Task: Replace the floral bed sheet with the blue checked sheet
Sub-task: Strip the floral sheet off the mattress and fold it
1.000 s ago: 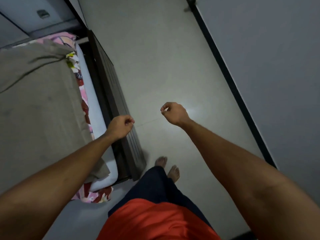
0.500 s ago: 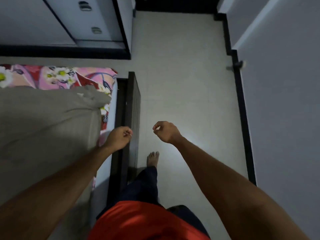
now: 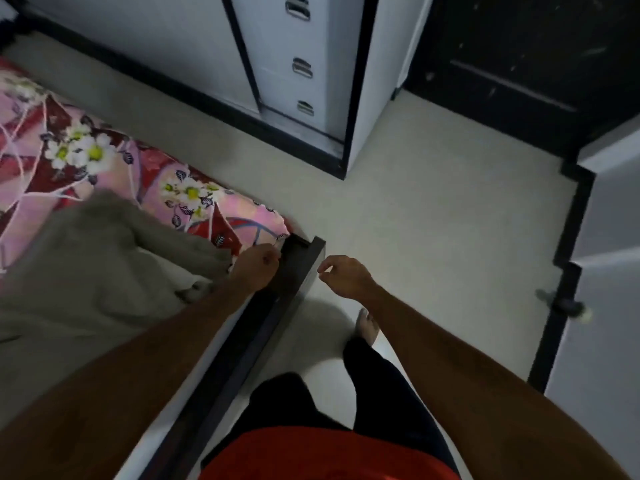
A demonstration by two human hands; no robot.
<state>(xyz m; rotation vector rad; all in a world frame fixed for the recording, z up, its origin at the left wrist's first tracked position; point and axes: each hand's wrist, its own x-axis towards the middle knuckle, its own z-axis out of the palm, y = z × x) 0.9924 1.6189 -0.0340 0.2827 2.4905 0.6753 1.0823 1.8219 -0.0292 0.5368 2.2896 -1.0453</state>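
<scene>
"Where the bed ends, what is the left hand (image 3: 256, 268) doing?"

"It's down at the corner of the floral sheet (image 3: 104, 161), right against the dark bed frame (image 3: 299, 271), with its fingers curled under. Whether they pinch the cloth, I can't tell."

"And the right hand (image 3: 343, 275)?"

"Out over the floor (image 3: 433, 209), just past the frame's end and apart from it. Its fingers are loosely bent, thumb near the forefinger, nothing in them."

"The sheet's on the mattress?"

"Spread on it, running along the far edge to that corner. A grey-brown blanket (image 3: 86, 271) lies rumpled over the near part. A white drawer cabinet (image 3: 304, 39) stands beyond the bed, a dark door (image 3: 519, 57) to its right."
</scene>
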